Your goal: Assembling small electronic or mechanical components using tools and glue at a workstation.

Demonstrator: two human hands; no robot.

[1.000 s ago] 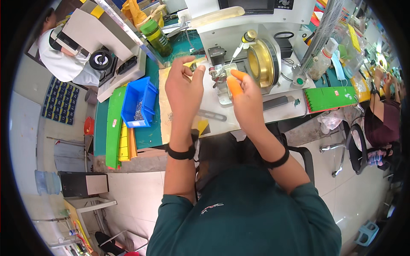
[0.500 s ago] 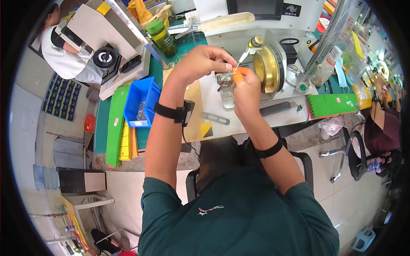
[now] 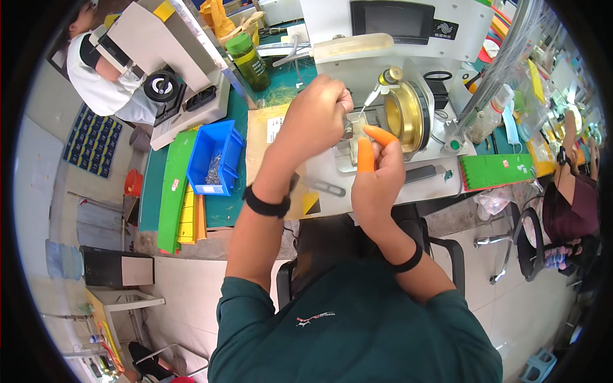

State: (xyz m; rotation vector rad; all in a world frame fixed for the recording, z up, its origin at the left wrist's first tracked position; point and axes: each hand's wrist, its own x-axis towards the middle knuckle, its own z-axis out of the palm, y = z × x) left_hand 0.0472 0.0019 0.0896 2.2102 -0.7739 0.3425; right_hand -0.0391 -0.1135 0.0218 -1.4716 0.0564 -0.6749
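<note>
My left hand (image 3: 317, 118) is closed beside the small metal fixture (image 3: 351, 126) of a bench machine. Its fingertips are turned away, so anything pinched in them is hidden. My right hand (image 3: 381, 175) is just to the right and nearer to me, its thumb and forefinger in orange finger cots (image 3: 366, 154) and spread apart. Nothing shows between those two; the other fingers are curled. A thin white nozzle with a brass knob (image 3: 389, 77) slants down between the hands. Behind it stands a brass-coloured wheel (image 3: 403, 119).
To the left are a blue bin (image 3: 225, 132) of small metal parts, green boards (image 3: 174, 191) and a microscope-like instrument (image 3: 167, 51). A green bottle (image 3: 251, 67) stands behind. A flat dark bar (image 3: 421, 172) and another green board (image 3: 497, 171) lie right. People sit at both sides.
My hands have parted. The right one has come back toward me and its thumb and forefinger have spread from a pinch. The left has turned, its fingers curling in. The whole view has shifted slightly.
</note>
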